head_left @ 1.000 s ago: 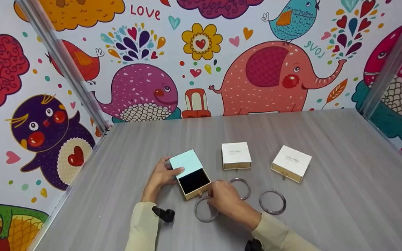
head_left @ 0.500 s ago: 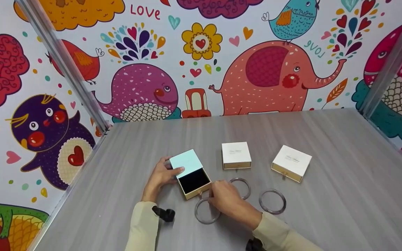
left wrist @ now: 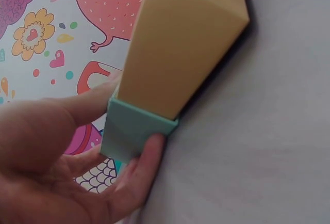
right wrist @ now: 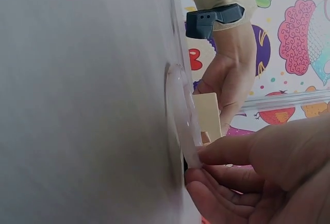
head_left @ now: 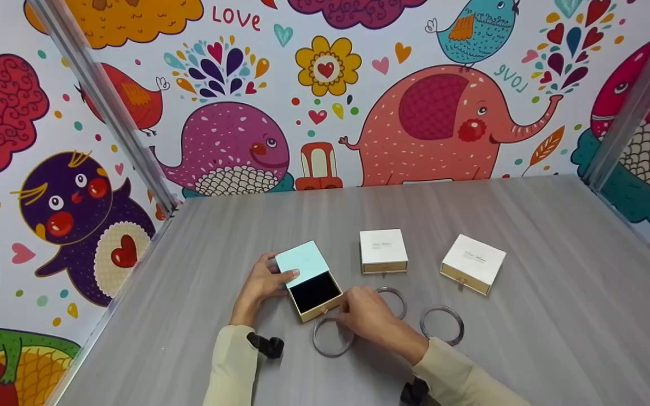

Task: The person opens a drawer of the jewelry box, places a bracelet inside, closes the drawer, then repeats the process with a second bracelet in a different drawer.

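My left hand (head_left: 260,286) grips the turquoise drawer box (head_left: 302,262) from its left side, thumb on the lid. The left wrist view shows thumb and fingers on either side of the turquoise sleeve (left wrist: 135,133). The gold drawer (left wrist: 170,43) is pulled well out, its black inside bare. Just in front of the drawer, my right hand (head_left: 371,316) pinches a translucent greyish bangle (head_left: 330,354) at its edge. Seen from the right wrist, the bangle (right wrist: 181,110) is tilted low over the table, between thumb and fingertips. A second bangle (head_left: 405,304) lies partly hidden behind the right hand.
A third bangle (head_left: 442,308) lies to the right on the grey table (head_left: 550,338). Two closed white boxes (head_left: 383,246) with gold drawers stand farther back, right of the turquoise one. Cartoon-printed walls (head_left: 325,135) enclose the table's back and sides.
The right hand and its bangle have shifted only slightly, the bangle's near edge a little higher and to the left. The left hand and the drawer box stay put.
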Available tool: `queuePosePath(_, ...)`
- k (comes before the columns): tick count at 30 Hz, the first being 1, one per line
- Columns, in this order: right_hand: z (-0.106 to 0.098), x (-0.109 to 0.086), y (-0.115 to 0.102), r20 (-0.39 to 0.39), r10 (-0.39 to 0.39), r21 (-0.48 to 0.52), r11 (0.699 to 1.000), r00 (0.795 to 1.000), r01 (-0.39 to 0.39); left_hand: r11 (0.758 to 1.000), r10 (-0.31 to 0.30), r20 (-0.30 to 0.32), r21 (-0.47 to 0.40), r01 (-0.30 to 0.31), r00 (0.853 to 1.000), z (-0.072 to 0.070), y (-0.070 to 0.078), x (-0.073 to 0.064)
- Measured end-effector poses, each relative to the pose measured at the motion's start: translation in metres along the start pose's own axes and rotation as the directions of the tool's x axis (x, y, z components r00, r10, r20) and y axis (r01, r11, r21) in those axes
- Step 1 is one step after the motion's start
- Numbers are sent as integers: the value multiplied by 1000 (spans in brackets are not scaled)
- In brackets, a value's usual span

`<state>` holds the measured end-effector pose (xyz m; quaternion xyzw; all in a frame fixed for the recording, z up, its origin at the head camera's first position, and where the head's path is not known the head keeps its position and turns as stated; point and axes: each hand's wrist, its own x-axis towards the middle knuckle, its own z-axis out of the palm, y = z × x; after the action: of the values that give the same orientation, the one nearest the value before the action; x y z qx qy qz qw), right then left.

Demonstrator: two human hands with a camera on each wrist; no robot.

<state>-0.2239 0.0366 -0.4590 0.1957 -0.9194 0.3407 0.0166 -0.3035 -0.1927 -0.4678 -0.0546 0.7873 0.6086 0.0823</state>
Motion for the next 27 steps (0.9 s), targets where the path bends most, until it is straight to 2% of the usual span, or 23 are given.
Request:
queuePosePath(7, -7, 4, -2, 25, 14, 64, 998, 1000, -16, 1000, -24, -26, 5, 24, 999, 3, -2, 3)
queuePosePath(20, -14, 13, -4, 37, 7, 102, 995, 999, -10, 1000, -5, -13, -25, 5, 1000, 2, -3, 4)
queuePosePath(27, -18, 21, -7, 36, 18, 103, 994, 999, -21, 1000, -2, -20, 2, 2, 1000, 2, -4, 3)
